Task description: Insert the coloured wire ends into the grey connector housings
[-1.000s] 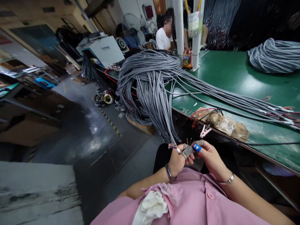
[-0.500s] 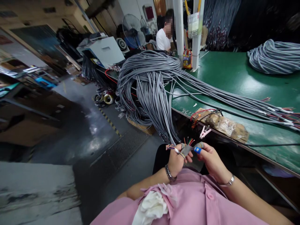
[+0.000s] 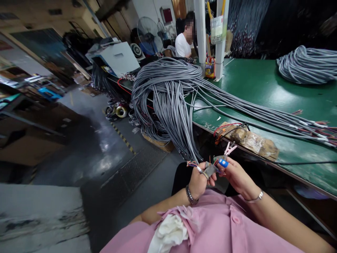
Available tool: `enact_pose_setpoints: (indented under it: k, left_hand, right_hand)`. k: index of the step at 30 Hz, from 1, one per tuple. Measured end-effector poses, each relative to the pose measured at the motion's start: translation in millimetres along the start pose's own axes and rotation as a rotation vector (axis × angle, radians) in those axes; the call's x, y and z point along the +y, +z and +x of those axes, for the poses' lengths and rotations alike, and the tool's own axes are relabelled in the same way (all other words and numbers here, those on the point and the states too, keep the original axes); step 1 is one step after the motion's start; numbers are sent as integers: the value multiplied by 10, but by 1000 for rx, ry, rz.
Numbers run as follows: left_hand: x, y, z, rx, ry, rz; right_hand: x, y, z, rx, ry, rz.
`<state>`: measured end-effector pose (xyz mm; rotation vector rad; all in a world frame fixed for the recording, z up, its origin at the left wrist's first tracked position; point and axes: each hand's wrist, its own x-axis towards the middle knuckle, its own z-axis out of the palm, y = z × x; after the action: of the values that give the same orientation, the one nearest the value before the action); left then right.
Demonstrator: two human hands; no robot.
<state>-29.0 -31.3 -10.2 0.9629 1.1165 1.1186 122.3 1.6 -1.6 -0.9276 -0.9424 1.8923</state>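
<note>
My left hand (image 3: 200,180) is closed around the end of a grey cable, its thumb wrapped in grey tape. Coloured wires (image 3: 191,163) stick out to the left of that hand, past a white band. More thin coloured wires (image 3: 216,163) fan out between both hands. My right hand (image 3: 235,175) pinches some of these wires between finger and thumb; a blue wrap (image 3: 223,163) covers the thumb tip and grey tape covers the finger. Just beyond the right fingertips, a pink clip (image 3: 230,149) sits at the bench edge.
A large bundle of grey cables (image 3: 173,102) drapes over the green bench (image 3: 252,80) and down its side. A taped wooden block (image 3: 252,140) lies along the front edge. One coil (image 3: 308,66) rests at the back right. A person (image 3: 182,45) sits behind a white post (image 3: 201,35).
My right fingers have shifted slightly up and now close over wires that stood fanned out before. The left hand has barely moved.
</note>
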Motion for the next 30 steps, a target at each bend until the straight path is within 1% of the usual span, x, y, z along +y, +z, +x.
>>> enact_pose_setpoints:
  k: [2, 5, 9, 13, 19, 24, 30]
  left_hand:
    - [6, 3, -5, -21, 4, 15]
    - [19, 6, -6, -28, 4, 37]
    - [26, 9, 0, 1, 10, 54]
    - [8, 16, 7, 43, 17, 44]
    - [-5, 28, 13, 73, 10, 34]
    - [4, 35, 9, 87, 25, 30]
    - [-14, 63, 27, 119, 20, 15]
  right_hand:
    - [-13, 40, 19, -12, -13, 23]
    - [-18, 95, 8, 39, -35, 6]
    - [15, 140, -46, 121, -56, -19]
    - [66, 160, -79, 170, -49, 14]
    - [69, 192, -83, 177, -22, 61]
    - [112, 148, -78, 200, -31, 62]
    - [139, 115, -91, 182, -48, 63]
